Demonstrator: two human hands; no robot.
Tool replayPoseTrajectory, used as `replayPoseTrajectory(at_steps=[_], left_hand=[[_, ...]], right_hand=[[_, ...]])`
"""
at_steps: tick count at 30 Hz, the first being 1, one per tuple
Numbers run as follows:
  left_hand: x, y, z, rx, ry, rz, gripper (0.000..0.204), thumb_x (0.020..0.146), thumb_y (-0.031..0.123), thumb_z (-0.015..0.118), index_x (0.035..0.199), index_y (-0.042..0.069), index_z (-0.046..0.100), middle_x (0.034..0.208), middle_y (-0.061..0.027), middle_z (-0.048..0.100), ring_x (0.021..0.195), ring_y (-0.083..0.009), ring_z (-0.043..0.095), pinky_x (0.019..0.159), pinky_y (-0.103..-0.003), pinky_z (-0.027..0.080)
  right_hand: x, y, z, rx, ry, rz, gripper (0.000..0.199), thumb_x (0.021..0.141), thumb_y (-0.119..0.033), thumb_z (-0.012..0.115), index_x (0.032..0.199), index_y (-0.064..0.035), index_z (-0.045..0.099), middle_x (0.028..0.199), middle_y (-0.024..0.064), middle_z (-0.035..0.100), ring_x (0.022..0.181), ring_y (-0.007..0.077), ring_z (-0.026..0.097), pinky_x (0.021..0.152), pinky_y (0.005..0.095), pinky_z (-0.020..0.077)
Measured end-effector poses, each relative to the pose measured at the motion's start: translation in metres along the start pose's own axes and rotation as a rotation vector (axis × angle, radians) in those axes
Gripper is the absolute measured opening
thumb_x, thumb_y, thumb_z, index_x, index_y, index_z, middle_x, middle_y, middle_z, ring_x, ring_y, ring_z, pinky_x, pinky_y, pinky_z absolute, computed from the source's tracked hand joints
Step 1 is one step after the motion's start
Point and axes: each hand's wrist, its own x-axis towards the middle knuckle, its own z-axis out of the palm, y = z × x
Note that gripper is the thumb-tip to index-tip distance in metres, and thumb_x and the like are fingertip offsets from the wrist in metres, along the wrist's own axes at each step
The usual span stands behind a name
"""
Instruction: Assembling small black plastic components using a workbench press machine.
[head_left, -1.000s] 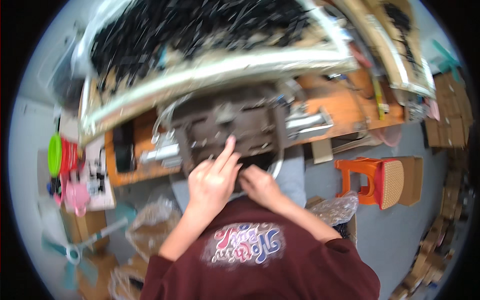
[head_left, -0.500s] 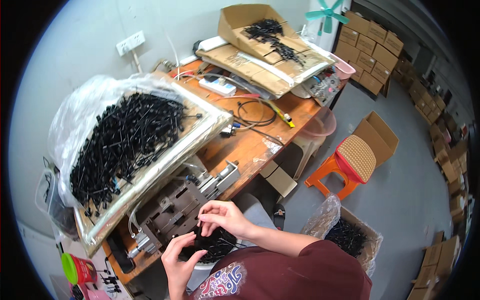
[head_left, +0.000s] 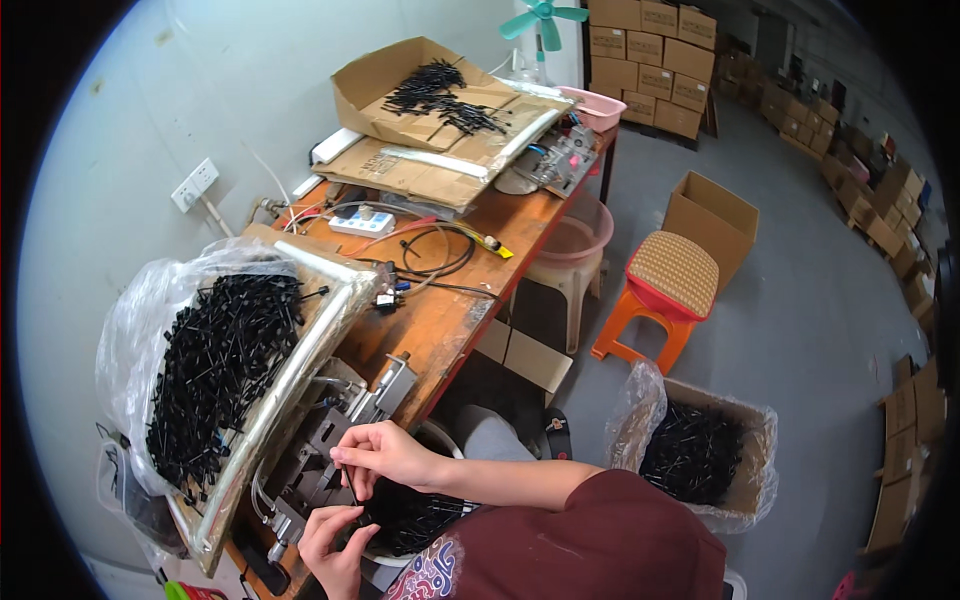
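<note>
At an orange wooden worktop (head_left: 440,320), the right hand (head_left: 385,455) pinches a thin black plastic pin (head_left: 349,483) above a grey metal press fixture (head_left: 335,450). The left hand (head_left: 335,540) (lower, beside a heap of like pins) grips another black piece.

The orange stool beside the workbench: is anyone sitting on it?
No, the orange stool stands unoccupied on the grey floor, its woven seat bare.

Maroon short-sleeved shirt (head_left: 600,540), printed chest
</note>
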Motion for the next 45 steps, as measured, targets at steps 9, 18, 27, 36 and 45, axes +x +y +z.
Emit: replayPoseTrajectory(at_steps=[9,18,27,36,45], left_hand=[[0.006,0.022,-0.004,0.142,-0.069,0.203,0.035,0.058,-0.001,0.085,0.092,0.0,0.075,0.091,-0.0116,0.066,0.083,-0.0233,0.067,0.075,-0.033,0.055],[0.004,-0.004,-0.006,0.246,0.036,0.329,0.031,0.065,0.004,0.083,0.093,-0.005,0.074,0.113,-0.0203,0.071,0.088,-0.0279,0.072,0.075,-0.033,0.058],[-0.007,-0.029,-0.015,0.236,0.148,0.316,0.028,0.066,0.0,0.081,0.092,-0.006,0.073,0.113,-0.0193,0.071,0.082,-0.0269,0.072,0.069,-0.033,0.058],[-0.011,-0.04,-0.021,0.194,0.158,0.281,0.031,0.064,-0.002,0.081,0.094,-0.007,0.073,0.115,-0.0186,0.07,0.083,-0.0271,0.072,0.069,-0.034,0.059],[-0.011,-0.046,-0.024,0.203,0.151,0.277,0.03,0.064,0.0,0.082,0.093,-0.006,0.073,0.116,-0.0176,0.07,0.085,-0.0268,0.072,0.07,-0.034,0.059]], right_hand=[[0.011,-0.021,-0.014,-0.021,0.19,-0.204,0.022,0.103,-0.021,0.056,0.098,-0.0006,0.062,0.081,0.0119,0.07,0.055,0.0116,0.065,0.05,0.0216,0.0481],[0.014,-0.003,0.017,-0.057,0.147,0.013,0.026,0.102,-0.022,0.058,0.097,0.0019,0.064,0.08,0.0155,0.072,0.053,0.0123,0.063,0.048,0.0213,0.0466],[0.033,0.023,0.019,-0.027,0.099,0.125,0.024,0.103,-0.02,0.057,0.096,0.0022,0.063,0.082,0.0193,0.071,0.052,0.0143,0.064,0.05,0.0246,0.0524],[0.039,0.029,0.024,-0.114,0.092,0.094,0.023,0.103,-0.017,0.055,0.098,0.0037,0.063,0.082,0.0201,0.071,0.053,0.0154,0.065,0.051,0.0258,0.0535],[0.043,0.033,0.022,-0.149,0.083,0.109,0.023,0.103,-0.016,0.055,0.098,0.0049,0.063,0.081,0.0202,0.071,0.054,0.0154,0.065,0.052,0.026,0.0539]])
